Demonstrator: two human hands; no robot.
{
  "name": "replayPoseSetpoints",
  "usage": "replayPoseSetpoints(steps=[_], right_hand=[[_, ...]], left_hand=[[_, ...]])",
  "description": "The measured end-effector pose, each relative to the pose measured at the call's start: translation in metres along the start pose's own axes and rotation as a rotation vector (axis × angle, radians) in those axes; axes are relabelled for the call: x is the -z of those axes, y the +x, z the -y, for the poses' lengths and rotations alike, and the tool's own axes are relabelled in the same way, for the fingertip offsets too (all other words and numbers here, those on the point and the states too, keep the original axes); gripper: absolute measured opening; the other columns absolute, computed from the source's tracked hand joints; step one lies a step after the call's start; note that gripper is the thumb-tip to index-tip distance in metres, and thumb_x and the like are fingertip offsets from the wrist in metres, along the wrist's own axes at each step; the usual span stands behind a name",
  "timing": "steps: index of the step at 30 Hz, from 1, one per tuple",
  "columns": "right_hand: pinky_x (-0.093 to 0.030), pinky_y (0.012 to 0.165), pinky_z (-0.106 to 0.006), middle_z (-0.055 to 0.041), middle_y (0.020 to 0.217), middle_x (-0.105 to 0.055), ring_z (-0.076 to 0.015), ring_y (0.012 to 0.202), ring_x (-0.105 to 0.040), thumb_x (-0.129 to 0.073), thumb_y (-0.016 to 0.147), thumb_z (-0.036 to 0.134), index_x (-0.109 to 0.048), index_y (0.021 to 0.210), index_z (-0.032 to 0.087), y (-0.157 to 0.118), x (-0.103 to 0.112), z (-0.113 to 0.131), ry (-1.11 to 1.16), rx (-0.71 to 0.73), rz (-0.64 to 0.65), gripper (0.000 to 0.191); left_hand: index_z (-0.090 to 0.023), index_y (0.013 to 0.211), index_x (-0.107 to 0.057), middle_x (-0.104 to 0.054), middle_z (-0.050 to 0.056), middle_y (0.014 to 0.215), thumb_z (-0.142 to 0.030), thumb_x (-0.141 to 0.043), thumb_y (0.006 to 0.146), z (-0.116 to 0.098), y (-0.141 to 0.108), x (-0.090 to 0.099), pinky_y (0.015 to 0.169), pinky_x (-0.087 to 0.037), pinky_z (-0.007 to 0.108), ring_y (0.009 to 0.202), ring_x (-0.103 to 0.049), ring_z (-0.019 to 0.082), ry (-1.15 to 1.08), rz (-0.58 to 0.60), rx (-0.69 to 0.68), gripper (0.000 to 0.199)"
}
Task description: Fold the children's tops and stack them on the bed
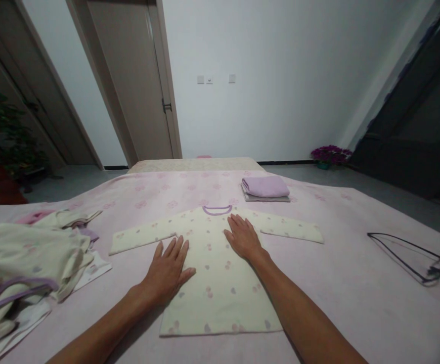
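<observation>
A cream long-sleeved children's top (pixel 216 283) with small hearts and cherry-like prints lies spread flat in front of me. Its purple-trimmed neckline points away from me, and both sleeves stretch out sideways. My left hand (pixel 169 273) rests flat on the left side of the body, just below the sleeve joint, with its fingers apart. Higher up, my right hand (pixel 243 236) lies flat on the upper right chest, below the neckline, fingers stretched out. Neither hand holds anything.
A heap of clothes (pixel 34 253) lies at the left. Folded lilac and grey cloths (pixel 266 188) are stacked toward the back. On the right lies a black wire hanger (pixel 409 253). A pink patterned sheet (pixel 341 283) covers the surface; purple flowers (pixel 331 154) stand beyond it.
</observation>
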State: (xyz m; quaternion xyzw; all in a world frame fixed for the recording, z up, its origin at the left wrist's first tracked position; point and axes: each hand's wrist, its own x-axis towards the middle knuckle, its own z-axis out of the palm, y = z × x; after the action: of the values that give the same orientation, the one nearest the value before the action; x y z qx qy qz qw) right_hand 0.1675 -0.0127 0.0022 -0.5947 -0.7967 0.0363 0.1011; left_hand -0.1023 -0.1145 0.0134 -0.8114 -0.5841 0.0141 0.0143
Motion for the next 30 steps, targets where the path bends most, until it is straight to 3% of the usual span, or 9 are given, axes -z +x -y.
replayPoseSetpoints(steps=[4,6,9,11,14,19,25,30], right_hand=[[-0.006,0.122,-0.040,-0.0099,0.162,-0.030,-0.0234,0.151,-0.020,-0.032,0.101,0.046,-0.036,0.153,0.013,0.000,-0.003,-0.001,0.007,-0.002,-0.013,0.062],[-0.006,0.122,-0.040,-0.0096,0.162,-0.030,-0.0235,0.150,-0.021,-0.033,0.101,0.046,-0.037,0.153,0.013,0.000,-0.004,-0.001,0.012,0.001,-0.027,0.062],[-0.008,0.122,-0.039,-0.0095,0.161,-0.032,-0.0228,0.150,-0.023,-0.033,0.101,0.045,-0.037,0.152,0.013,-0.001,-0.005,-0.001,0.022,-0.011,-0.060,0.060],[-0.010,0.122,-0.038,-0.0102,0.161,-0.031,-0.0225,0.150,-0.023,-0.030,0.102,0.043,-0.037,0.152,0.013,-0.002,-0.004,-0.001,0.025,-0.048,-0.095,0.059],[-0.010,0.122,-0.039,-0.0111,0.163,-0.026,-0.0226,0.151,-0.020,-0.025,0.103,0.042,-0.035,0.153,0.010,-0.002,-0.003,-0.002,0.024,-0.114,-0.116,0.060],[-0.006,0.122,-0.044,-0.0100,0.164,-0.022,-0.0236,0.152,-0.015,-0.019,0.103,0.046,-0.031,0.155,0.010,0.012,-0.002,-0.008,0.021,-0.165,-0.001,0.064],[-0.003,0.122,-0.047,-0.0068,0.166,-0.017,-0.0216,0.153,-0.010,-0.022,0.102,0.048,-0.024,0.158,0.016,0.042,0.005,-0.026,-0.018,-0.079,0.128,0.064],[-0.003,0.122,-0.048,-0.0091,0.166,-0.017,-0.0224,0.153,-0.010,-0.021,0.102,0.047,-0.025,0.157,0.014,0.055,0.006,-0.031,-0.031,-0.081,0.125,0.064]], left_hand=[[-0.012,0.134,-0.060,-0.056,0.020,0.142,-0.049,-0.047,0.097,-0.005,0.014,0.014,0.119,-0.008,0.064,0.139,-0.043,0.038,0.079,-0.068,0.024,0.054],[-0.012,0.128,-0.065,-0.060,0.019,0.137,-0.043,-0.043,0.100,-0.012,0.031,0.017,0.121,-0.010,0.059,0.137,-0.046,0.036,0.077,-0.158,0.025,0.047],[-0.008,0.140,-0.053,-0.047,0.021,0.150,-0.041,-0.040,0.101,-0.022,0.061,0.014,0.120,-0.023,0.050,0.141,-0.041,0.033,0.008,-0.247,0.012,0.053],[-0.006,0.147,-0.043,-0.039,0.022,0.155,-0.044,-0.040,0.101,-0.026,0.080,0.006,0.118,-0.029,0.046,0.145,-0.035,0.033,-0.029,-0.232,0.017,0.060],[-0.006,0.150,-0.038,-0.034,0.022,0.157,-0.049,-0.039,0.101,-0.024,0.096,-0.009,0.118,-0.027,0.048,0.148,-0.030,0.034,-0.048,-0.170,0.061,0.066],[-0.010,0.153,-0.035,-0.028,0.021,0.160,-0.053,-0.035,0.100,-0.019,0.099,-0.024,0.120,-0.019,0.050,0.150,-0.023,0.033,-0.068,-0.161,0.093,0.068],[-0.013,0.153,-0.035,-0.028,0.019,0.161,-0.053,-0.033,0.100,-0.022,0.097,-0.020,0.120,-0.018,0.050,0.151,-0.022,0.032,-0.070,-0.148,0.109,0.067],[-0.012,0.153,-0.036,-0.029,0.019,0.161,-0.052,-0.034,0.100,-0.023,0.096,-0.017,0.120,-0.018,0.051,0.150,-0.023,0.032,-0.073,-0.153,0.104,0.066]])
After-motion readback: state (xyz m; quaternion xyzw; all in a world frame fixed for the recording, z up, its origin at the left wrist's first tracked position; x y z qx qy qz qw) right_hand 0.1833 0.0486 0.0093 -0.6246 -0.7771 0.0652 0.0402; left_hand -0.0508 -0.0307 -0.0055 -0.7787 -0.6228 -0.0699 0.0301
